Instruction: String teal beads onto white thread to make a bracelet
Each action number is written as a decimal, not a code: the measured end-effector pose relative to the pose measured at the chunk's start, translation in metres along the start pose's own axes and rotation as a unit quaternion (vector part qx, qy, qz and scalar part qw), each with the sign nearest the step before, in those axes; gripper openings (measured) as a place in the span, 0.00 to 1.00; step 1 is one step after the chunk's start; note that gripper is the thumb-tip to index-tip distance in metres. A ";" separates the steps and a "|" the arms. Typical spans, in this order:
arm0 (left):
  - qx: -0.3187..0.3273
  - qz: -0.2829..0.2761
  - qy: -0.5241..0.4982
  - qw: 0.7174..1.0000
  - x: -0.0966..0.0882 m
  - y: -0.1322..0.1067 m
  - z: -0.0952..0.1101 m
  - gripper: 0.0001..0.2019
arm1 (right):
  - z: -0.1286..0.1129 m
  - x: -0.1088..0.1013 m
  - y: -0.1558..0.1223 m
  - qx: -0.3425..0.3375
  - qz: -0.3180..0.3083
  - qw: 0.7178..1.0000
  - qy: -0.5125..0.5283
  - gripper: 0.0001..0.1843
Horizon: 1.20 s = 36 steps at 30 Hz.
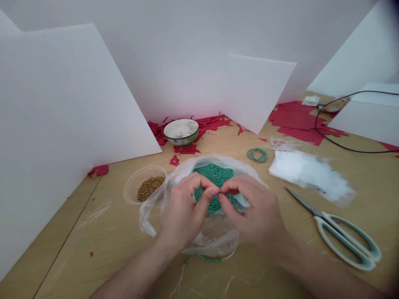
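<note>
My left hand [190,203] and my right hand [254,205] meet fingertip to fingertip above an open clear plastic bag [218,160] of small green beads [213,172]. Both are closed in a pinch of thumb and forefinger. Whatever lies between the fingertips is too small to make out. Below the hands, at the bag's near edge, hangs or lies a short row of green beads on a pale thread [208,258]. One end of that thread curves up toward my right hand, where it is lost from sight. Left of the bag stands a clear round tub [129,191] with gold-brown beads [150,187].
Scissors [338,232] with pale green handles lie at right. Behind them are clear plastic packets [311,174] and green bead rings [257,155]. A bowl [182,135] stands among red scraps [207,123] at the back. White boards [77,99] and a black cable [336,145] flank the table.
</note>
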State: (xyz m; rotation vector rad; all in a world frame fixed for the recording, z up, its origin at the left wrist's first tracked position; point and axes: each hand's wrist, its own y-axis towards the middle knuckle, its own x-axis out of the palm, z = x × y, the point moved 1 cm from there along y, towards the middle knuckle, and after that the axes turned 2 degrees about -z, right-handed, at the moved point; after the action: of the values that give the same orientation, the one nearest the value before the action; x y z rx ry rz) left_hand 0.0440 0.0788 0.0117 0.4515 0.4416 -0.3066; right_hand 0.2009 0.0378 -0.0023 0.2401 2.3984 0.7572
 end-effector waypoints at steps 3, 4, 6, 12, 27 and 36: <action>0.031 0.026 0.068 0.997 -0.012 0.005 0.004 0.08 | 0.006 0.002 0.004 0.165 -0.078 0.969 0.164 0.02; 0.035 0.039 0.083 0.995 -0.017 0.008 0.005 0.08 | 0.009 0.004 0.005 0.202 -0.106 0.947 0.225 0.02; 0.036 0.065 0.105 0.992 -0.027 0.014 0.007 0.08 | 0.013 0.007 0.005 0.250 -0.146 0.899 0.329 0.04; 0.034 0.124 0.143 0.981 -0.054 0.034 0.011 0.11 | 0.019 0.020 -0.001 0.310 -0.211 0.834 0.405 0.05; 0.061 0.163 0.123 0.977 -0.085 0.053 0.011 0.12 | 0.019 0.026 -0.005 0.272 -0.334 0.874 0.227 0.07; 0.067 0.125 0.052 0.989 -0.073 0.052 0.020 0.11 | 0.022 0.012 0.002 0.240 -0.366 0.881 0.177 0.08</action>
State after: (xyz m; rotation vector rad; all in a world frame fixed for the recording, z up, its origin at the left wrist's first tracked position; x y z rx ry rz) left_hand 0.0073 0.1272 0.0802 0.6498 0.4618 -0.0697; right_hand 0.2045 0.0540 -0.0213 -0.6454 2.6787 -0.1707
